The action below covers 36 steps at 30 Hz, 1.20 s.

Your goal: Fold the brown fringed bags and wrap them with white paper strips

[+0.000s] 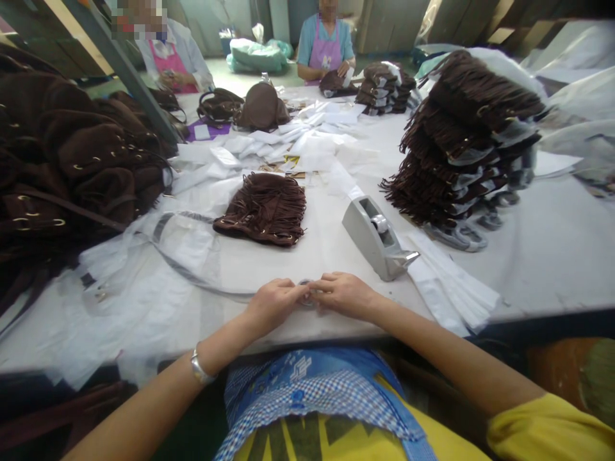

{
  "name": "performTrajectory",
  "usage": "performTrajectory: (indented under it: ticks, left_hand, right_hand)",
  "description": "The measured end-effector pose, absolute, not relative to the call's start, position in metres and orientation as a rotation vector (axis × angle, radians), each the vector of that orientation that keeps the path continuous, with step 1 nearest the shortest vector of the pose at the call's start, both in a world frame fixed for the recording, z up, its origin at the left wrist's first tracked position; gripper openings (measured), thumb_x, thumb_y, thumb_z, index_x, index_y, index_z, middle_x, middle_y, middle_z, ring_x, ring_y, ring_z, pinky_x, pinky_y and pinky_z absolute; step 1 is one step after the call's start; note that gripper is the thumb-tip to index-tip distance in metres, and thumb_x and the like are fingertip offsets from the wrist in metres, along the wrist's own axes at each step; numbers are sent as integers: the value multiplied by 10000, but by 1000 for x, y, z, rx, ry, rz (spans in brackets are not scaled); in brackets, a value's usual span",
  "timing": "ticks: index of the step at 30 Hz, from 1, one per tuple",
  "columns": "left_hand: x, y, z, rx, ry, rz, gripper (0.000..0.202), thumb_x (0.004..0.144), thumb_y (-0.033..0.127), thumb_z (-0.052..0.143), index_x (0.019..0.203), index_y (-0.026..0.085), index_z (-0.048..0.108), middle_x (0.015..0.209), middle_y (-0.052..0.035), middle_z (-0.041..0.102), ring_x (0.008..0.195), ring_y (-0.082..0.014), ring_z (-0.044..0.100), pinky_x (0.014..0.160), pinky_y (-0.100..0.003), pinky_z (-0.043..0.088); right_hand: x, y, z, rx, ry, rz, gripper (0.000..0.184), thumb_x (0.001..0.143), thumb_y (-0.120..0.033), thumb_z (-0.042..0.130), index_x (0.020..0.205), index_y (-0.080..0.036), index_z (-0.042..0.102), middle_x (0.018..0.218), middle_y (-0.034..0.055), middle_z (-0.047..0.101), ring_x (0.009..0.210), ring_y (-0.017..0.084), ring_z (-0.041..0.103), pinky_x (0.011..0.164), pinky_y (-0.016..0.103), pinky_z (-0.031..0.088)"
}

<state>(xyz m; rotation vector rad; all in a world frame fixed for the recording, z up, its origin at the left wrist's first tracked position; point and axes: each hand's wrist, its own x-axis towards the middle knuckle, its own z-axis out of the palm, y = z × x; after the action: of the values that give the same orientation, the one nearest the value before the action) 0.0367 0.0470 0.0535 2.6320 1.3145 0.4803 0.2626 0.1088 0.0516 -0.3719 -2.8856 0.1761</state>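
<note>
My left hand [273, 304] and my right hand [343, 294] meet at the table's front edge, fingers pinched together. Between their fingertips is the looped end of a bag strap [211, 287], which looks covered in clear film. From my hands the strap curves left and back up towards a brown fringed bag [266, 208], lying flat just beyond them. Whether strap and bag are joined, I cannot tell. A grey tape dispenser [372, 237] stands right of the bag, beyond my right hand. Fingers hide part of the strap end.
Brown bags [86, 147] are heaped at left; wrapped fringed bags [461, 141] are stacked at right. Clear plastic bags [125, 307] lie front left, white strips [446, 282] beside the dispenser, white paper [312, 137] further back. Two people in aprons [327, 48] work across the table.
</note>
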Motion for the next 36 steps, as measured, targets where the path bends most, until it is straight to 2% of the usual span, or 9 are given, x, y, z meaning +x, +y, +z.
performTrajectory:
  ticks: [4,10,15,17,21,25,28,32,36]
  left_hand:
    - [48,36,54,2470,1445,513,159,858,205,656,1007,204,600,818,-13,678,774,-169,650,697,-257,531]
    - [27,60,67,2882,1067,257,269,917,140,564,1176,213,555,1022,-50,679,1085,-200,591,836,-289,499]
    - [32,68,68,2784,1207,221,46,903,237,617,943,221,633,841,-24,671,852,-174,628,765,-279,483]
    - [43,60,65,2675,1384,271,92,868,288,665,902,210,630,777,-15,660,772,-176,626,712,-278,487]
    - [60,43,63,2466,1627,355,189,822,296,712,944,208,598,763,4,664,727,-172,631,646,-264,495]
    - [46,41,66,2550,1432,356,435,794,229,749,1181,216,549,970,-30,703,958,-202,638,780,-291,525]
    - [31,44,65,2789,1199,305,345,862,206,675,1189,209,563,1064,-72,689,1117,-241,588,887,-355,508]
    - [34,39,59,2708,1317,460,56,906,186,604,950,200,635,840,-36,681,865,-185,637,776,-294,525]
    - [53,25,53,2463,1561,579,61,862,226,668,899,203,625,774,-11,666,766,-179,625,694,-279,529]
  right_hand:
    - [259,92,40,-481,-2790,255,163,944,-255,586,1021,-156,690,1013,67,695,857,179,582,736,282,481]
    - [269,122,33,-125,-2806,271,171,962,-201,550,884,-174,700,973,14,709,803,152,571,741,271,472]
    - [277,130,43,-184,-2826,170,188,980,-210,521,1075,-194,683,1109,31,694,860,148,579,747,264,476]
    - [275,119,45,-340,-2802,127,217,976,-259,537,1151,-197,650,1104,55,692,845,160,576,726,276,477]
    - [267,98,42,-535,-2755,186,165,979,-256,524,1011,-169,660,983,70,693,838,171,572,723,274,486]
    - [268,107,44,-337,-2808,237,187,991,-210,483,1023,-166,662,975,58,686,857,166,573,765,277,498]
    - [273,123,50,-201,-2850,242,210,996,-197,469,1001,-170,676,955,49,693,852,159,579,787,269,499]
    - [269,122,51,-266,-2849,238,202,980,-182,494,1086,-167,665,1087,63,685,907,171,592,810,284,502]
    - [260,100,41,-466,-2816,279,246,951,-204,555,1179,-171,642,1143,73,664,939,185,598,806,286,506]
